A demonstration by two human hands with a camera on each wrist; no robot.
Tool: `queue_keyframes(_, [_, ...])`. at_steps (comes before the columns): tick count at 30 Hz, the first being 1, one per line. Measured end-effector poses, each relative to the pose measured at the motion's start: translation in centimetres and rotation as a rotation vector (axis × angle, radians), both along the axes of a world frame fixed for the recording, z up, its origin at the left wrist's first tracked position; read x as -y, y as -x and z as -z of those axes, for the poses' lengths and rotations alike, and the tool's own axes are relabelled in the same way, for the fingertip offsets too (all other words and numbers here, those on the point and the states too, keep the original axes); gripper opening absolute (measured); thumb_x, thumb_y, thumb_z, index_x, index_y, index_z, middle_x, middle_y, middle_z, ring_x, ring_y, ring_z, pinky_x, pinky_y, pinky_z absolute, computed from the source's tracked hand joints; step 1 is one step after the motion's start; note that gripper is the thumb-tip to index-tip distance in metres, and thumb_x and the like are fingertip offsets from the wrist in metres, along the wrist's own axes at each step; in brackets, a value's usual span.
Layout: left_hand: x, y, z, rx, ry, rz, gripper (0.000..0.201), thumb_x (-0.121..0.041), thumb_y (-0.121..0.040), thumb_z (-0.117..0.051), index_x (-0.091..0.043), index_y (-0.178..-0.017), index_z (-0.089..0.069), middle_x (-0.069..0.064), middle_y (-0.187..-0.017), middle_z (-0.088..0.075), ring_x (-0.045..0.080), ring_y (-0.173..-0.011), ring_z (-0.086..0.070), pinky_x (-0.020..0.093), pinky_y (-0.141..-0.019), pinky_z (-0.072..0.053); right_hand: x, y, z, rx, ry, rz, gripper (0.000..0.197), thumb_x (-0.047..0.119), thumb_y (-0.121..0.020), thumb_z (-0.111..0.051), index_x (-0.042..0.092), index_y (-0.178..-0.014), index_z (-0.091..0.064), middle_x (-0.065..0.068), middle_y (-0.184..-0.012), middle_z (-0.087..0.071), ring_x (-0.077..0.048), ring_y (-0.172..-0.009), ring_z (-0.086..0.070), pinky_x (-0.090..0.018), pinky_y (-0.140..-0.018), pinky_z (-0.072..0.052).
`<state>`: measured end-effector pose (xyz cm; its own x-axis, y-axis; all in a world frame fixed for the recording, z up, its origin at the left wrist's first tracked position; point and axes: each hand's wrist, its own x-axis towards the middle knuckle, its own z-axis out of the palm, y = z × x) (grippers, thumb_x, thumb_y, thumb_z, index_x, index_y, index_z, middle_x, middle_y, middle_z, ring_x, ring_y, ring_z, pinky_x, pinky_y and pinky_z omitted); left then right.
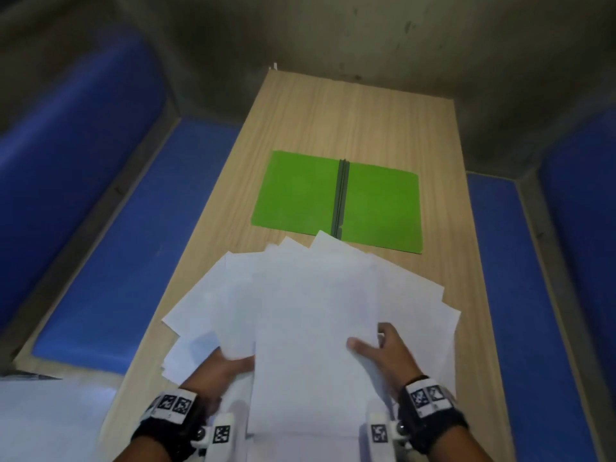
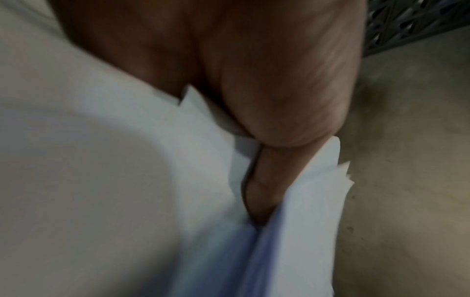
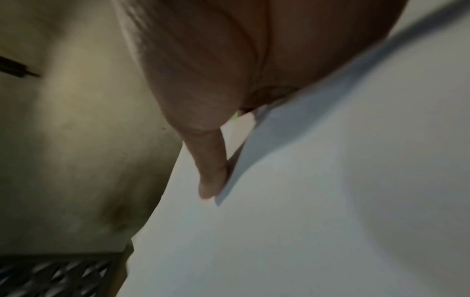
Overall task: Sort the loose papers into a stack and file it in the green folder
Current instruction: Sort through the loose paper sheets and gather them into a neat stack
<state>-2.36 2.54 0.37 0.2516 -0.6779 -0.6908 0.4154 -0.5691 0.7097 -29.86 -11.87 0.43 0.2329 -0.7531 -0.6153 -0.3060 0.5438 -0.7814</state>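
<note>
Left fingers: your left hand [image 1: 222, 366] grips the white loose papers [image 1: 313, 305] at their near left edge, thumb on top, fingers tucked under the sheets.
Right fingers: your right hand [image 1: 383, 351] pinches the near right side, thumb [image 1: 358, 345] flat on the top sheet, fingers curled behind.
Papers: a fanned, uneven sheaf, its far corners reaching over the near edge of the open green card folder [image 1: 336, 200].
Folder: spread flat, mid-way along the light wooden table [image 1: 346, 118].
Left wrist view only: a finger [image 2: 264, 180] wedged between layers of paper.
Right wrist view only: one finger [image 3: 211, 166] lying along a sheet's edge.
Hard to make out: both wrist views are blurred; the fingertips under the sheaf are hidden.
Surroundings: blue padded benches [image 1: 110, 248] flank the table.
</note>
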Motion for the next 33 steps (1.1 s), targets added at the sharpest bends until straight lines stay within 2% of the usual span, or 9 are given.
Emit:
queue_keyframes(3, [0.6, 1.7, -0.7, -0.032, -0.043, 0.066, 0.094, -0.061, -0.041, -0.093, -0.018, -0.121, -0.067, 0.003, -0.117, -0.076, 0.022, -0.105, -0.074, 0.042, -0.09, -0.058, -1.6, -1.0, 1.0, 0.129, -0.13, -0.063, 0.066, 0.009, -0.066, -0.088, 0.009, -0.125, -0.057, -0.01, -0.113, -0.072, -0.025, -0.105, -0.069, -0.034, -0.087, -0.057])
queue_keyframes(6, [0.2, 0.3, -0.7, -0.066, -0.052, -0.033, 0.094, -0.085, -0.058, -0.066, -0.025, -0.13, -0.065, -0.003, -0.126, -0.07, 0.018, -0.114, -0.064, 0.045, -0.112, -0.04, -1.4, -1.3, -1.2, 0.039, 0.08, -0.122, 0.04, 0.001, -0.075, -0.078, 0.021, -0.108, -0.067, 0.0, -0.101, -0.076, -0.019, -0.097, -0.071, -0.015, -0.07, -0.055])
queue_keyframes(11, [4.1, 0.0, -7.3, 0.348, 0.2, 0.152, 0.046, -0.048, -0.06, -0.092, -0.015, -0.088, -0.077, -0.001, -0.08, -0.08, 0.014, -0.067, -0.073, 0.027, -0.059, -0.054, 0.7, -1.8, -6.3, 0.087, 0.406, 0.043, 0.031, 0.003, -0.073, -0.082, 0.016, -0.097, -0.068, 0.004, -0.089, -0.078, -0.012, -0.077, -0.072, -0.023, -0.064, -0.058])
queue_keyframes(16, [6.1, 0.3, -9.2, 0.464, 0.297, 0.102, 0.034, -0.018, -0.068, -0.091, -0.03, -0.094, -0.072, -0.029, -0.083, -0.076, -0.012, -0.078, -0.069, 0.014, -0.067, -0.054, 1.7, -1.8, -9.0, 0.061, 0.507, 0.021, 0.038, 0.014, -0.055, -0.093, 0.023, -0.083, -0.068, 0.031, -0.071, -0.07, 0.015, -0.065, -0.063, -0.006, -0.055, -0.047])
queue_keyframes(20, [7.1, 1.3, -7.3, 0.436, 0.333, 0.189, 0.04, -0.009, -0.071, -0.088, -0.025, -0.103, -0.07, -0.024, -0.093, -0.078, -0.006, -0.089, -0.072, 0.02, -0.079, -0.056, 2.1, -2.5, -6.5, 0.127, 0.454, 0.047, 0.054, 0.006, -0.059, -0.091, 0.005, -0.107, -0.065, 0.0, -0.093, -0.076, -0.004, -0.085, -0.071, -0.024, -0.072, -0.056])
queue_keyframes(22, [7.7, 2.0, -6.5, 0.443, 0.331, 0.143, 0.041, -0.01, -0.071, -0.089, -0.025, -0.104, -0.071, -0.022, -0.097, -0.078, -0.002, -0.095, -0.072, 0.02, -0.085, -0.057, 2.0, -3.1, -5.9, 0.123, 0.453, 0.082, 0.049, 0.005, -0.064, -0.089, 0.009, -0.107, -0.067, 0.002, -0.097, -0.077, -0.01, -0.091, -0.072, -0.034, -0.08, -0.059])
queue_keyframes(27, [9.0, 2.7, -7.5, 0.475, 0.301, -0.026, 0.049, -0.035, -0.064, -0.093, -0.025, -0.108, -0.072, -0.017, -0.096, -0.079, -0.001, -0.091, -0.073, 0.019, -0.079, -0.056, 2.0, -3.9, -7.0, 0.185, 0.536, 0.153, 0.037, 0.002, -0.069, -0.084, 0.015, -0.101, -0.069, 0.018, -0.091, -0.076, 0.001, -0.084, -0.071, -0.013, -0.071, -0.053])
queue_keyframes(30, [8.5, 2.2, -8.3, 0.482, 0.327, -0.007, 0.039, -0.026, -0.069, -0.091, -0.022, -0.102, -0.072, -0.021, -0.091, -0.078, -0.005, -0.083, -0.072, 0.012, -0.069, -0.053, 1.8, -3.0, -7.5, 0.162, 0.548, 0.178, 0.043, 0.01, -0.063, -0.089, 0.018, -0.1, -0.07, 0.013, -0.09, -0.076, -0.002, -0.083, -0.07, -0.015, -0.068, -0.054])
queue_keyframes(33, [7.8, 2.1, -8.2, 0.456, 0.436, -0.022, 0.055, -0.027, -0.062, -0.095, -0.024, -0.111, -0.071, -0.016, -0.097, -0.077, 0.002, -0.087, -0.071, 0.014, -0.071, -0.053, 1.4, -1.5, -6.6, 0.204, 0.593, 0.206, 0.068, 0.026, -0.054, -0.095, 0.015, -0.113, -0.062, -0.003, -0.106, -0.072, -0.016, -0.102, -0.068, -0.031, -0.085, -0.056])
